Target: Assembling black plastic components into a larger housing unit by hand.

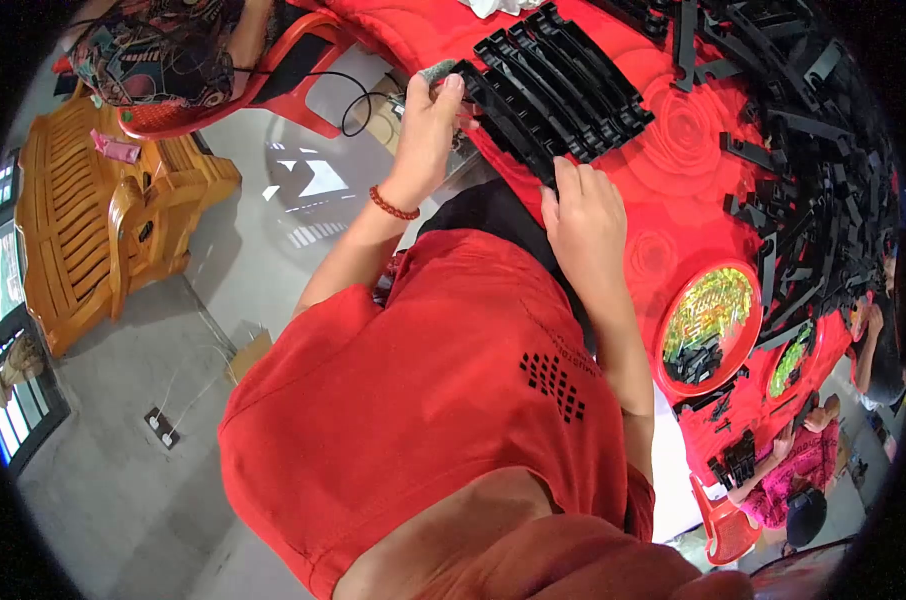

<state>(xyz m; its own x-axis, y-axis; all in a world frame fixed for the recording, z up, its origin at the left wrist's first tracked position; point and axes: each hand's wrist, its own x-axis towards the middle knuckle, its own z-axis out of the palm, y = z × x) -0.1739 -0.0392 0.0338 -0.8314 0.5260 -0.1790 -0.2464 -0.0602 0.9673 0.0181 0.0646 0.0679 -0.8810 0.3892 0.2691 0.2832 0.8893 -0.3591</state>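
A long black plastic strip (506, 122) spans between my two hands at the near edge of a row of similar strips. My left hand (430, 130), with a red bead bracelet on its wrist, grips the strip's far left end. At the other end, my right hand (586, 208) has its fingers closed on the strip. Several more black strips (563, 75) lie side by side just beyond it on the red tablecloth (678, 125). A small grey-green thing (437, 71) shows beside my left fingertips; its kind is unclear.
Loose black parts (823, 170) are heaped along the right. A red-rimmed tray (756, 330) holds small yellow-green and black pieces. Other people sit at the table, one in a pink top (793, 470). A red chair (188, 120) and a wooden bench (68, 220) stand at left.
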